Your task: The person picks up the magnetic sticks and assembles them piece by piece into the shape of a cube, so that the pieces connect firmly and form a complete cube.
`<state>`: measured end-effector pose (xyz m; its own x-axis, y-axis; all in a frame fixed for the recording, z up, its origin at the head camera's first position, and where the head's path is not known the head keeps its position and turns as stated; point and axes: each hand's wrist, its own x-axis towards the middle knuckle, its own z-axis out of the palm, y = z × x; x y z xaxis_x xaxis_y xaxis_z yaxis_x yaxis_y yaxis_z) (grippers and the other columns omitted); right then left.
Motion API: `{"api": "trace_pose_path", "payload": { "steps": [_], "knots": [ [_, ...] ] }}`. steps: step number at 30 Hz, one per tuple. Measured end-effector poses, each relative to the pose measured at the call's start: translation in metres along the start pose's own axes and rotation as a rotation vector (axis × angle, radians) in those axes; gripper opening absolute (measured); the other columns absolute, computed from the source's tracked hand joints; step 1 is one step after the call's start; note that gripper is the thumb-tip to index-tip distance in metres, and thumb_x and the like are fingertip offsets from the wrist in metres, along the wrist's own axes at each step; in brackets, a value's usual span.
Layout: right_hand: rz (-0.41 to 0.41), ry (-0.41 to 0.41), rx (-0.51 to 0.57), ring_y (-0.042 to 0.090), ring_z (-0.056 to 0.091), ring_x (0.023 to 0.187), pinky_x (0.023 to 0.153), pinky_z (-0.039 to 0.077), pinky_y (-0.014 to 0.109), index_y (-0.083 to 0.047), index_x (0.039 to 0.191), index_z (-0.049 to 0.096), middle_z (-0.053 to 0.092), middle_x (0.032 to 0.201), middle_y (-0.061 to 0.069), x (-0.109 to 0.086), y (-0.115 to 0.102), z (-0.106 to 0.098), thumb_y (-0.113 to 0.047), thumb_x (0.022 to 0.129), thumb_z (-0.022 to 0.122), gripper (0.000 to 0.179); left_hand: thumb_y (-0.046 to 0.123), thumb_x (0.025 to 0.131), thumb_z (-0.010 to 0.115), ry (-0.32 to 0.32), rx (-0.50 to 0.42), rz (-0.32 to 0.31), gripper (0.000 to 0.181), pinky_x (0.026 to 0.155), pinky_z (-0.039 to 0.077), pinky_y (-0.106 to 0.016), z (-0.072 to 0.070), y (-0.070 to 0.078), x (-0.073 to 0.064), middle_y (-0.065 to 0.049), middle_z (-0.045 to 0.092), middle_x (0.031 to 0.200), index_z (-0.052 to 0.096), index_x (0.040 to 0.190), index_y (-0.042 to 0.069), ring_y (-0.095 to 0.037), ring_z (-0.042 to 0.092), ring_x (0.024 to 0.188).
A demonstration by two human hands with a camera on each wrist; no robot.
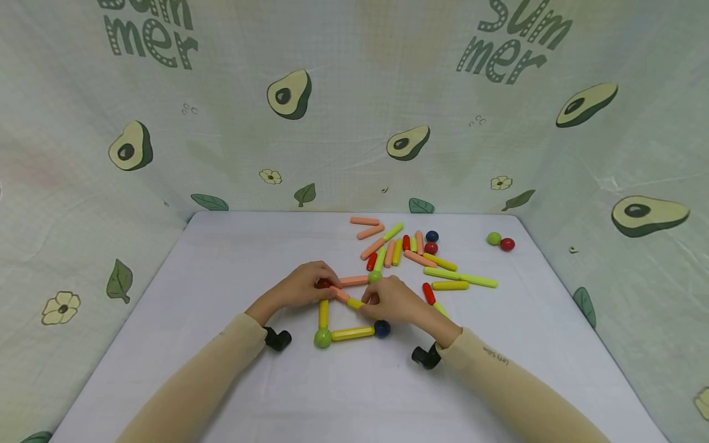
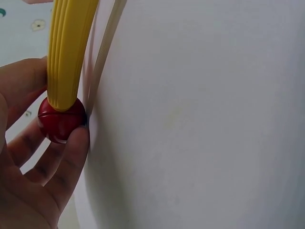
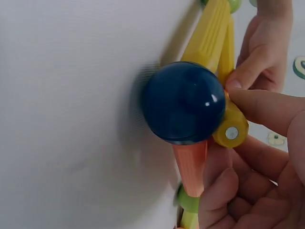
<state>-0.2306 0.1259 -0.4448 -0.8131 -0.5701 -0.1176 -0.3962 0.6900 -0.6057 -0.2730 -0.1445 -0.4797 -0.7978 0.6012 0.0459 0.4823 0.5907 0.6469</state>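
Note:
My left hand [image 1: 310,284] pinches a red ball [image 2: 61,125] at the far left corner of a four-sided frame of rods and balls. A yellow rod [image 2: 69,52] runs from that ball to a green ball [image 1: 322,338], and another yellow rod [image 1: 352,333] joins this one to a blue ball [image 3: 185,102]. My right hand [image 1: 394,299] pinches a short yellow magnetic rod [image 3: 232,131], its silver end disc showing beside the blue ball. End to end with it, an orange rod [image 1: 340,294] slants across the frame's inside toward the red ball.
Behind the frame's far green ball [image 1: 375,277] lie several loose rods, among them orange rods [image 1: 365,221] and long light green rods [image 1: 460,277]. Dark blue [image 1: 432,235] and red balls [image 1: 431,248] sit there. A green ball [image 1: 494,238] and red ball [image 1: 507,244] stand far right.

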Motion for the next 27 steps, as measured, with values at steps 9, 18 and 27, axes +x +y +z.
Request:
{"api": "trace_pose_path", "payload": {
  "steps": [9, 18, 27],
  "knots": [
    [0.021, -0.053, 0.055, 0.010, 0.063, 0.070, 0.068, 0.053, 0.027, -0.008, 0.113, 0.080, 0.072, 0.081, -0.007, 0.0035, 0.0028, -0.0034, -0.019, 0.095, 0.081, 0.021, 0.027, 0.100, 0.077, 0.003, -0.017, -0.002, 0.013, 0.085, 0.050, -0.034, -0.0037, -0.0003, -0.0015, 0.007, 0.067, 0.112, 0.081, 0.113, 0.026, -0.015, 0.058, 0.097],
    [0.061, 0.011, 0.052, 0.012, 0.062, 0.070, 0.069, 0.054, 0.029, -0.010, 0.113, 0.081, 0.071, 0.081, -0.006, 0.0051, -0.0026, 0.0010, -0.022, 0.096, 0.082, 0.021, 0.027, 0.103, 0.073, 0.010, -0.013, 0.001, 0.014, 0.084, 0.049, -0.034, -0.0073, -0.0051, -0.0010, 0.006, 0.068, 0.115, 0.080, 0.115, 0.027, -0.015, 0.056, 0.096],
    [0.077, 0.025, 0.058, 0.012, 0.063, 0.071, 0.069, 0.055, 0.029, -0.009, 0.114, 0.080, 0.072, 0.083, -0.005, 0.0079, -0.0066, 0.0037, -0.022, 0.096, 0.082, 0.022, 0.021, 0.104, 0.072, 0.019, 0.014, -0.004, 0.016, 0.088, 0.050, -0.035, -0.0068, -0.0069, 0.0009, 0.002, 0.069, 0.122, 0.079, 0.117, 0.024, -0.016, 0.058, 0.101]
  ]
}}
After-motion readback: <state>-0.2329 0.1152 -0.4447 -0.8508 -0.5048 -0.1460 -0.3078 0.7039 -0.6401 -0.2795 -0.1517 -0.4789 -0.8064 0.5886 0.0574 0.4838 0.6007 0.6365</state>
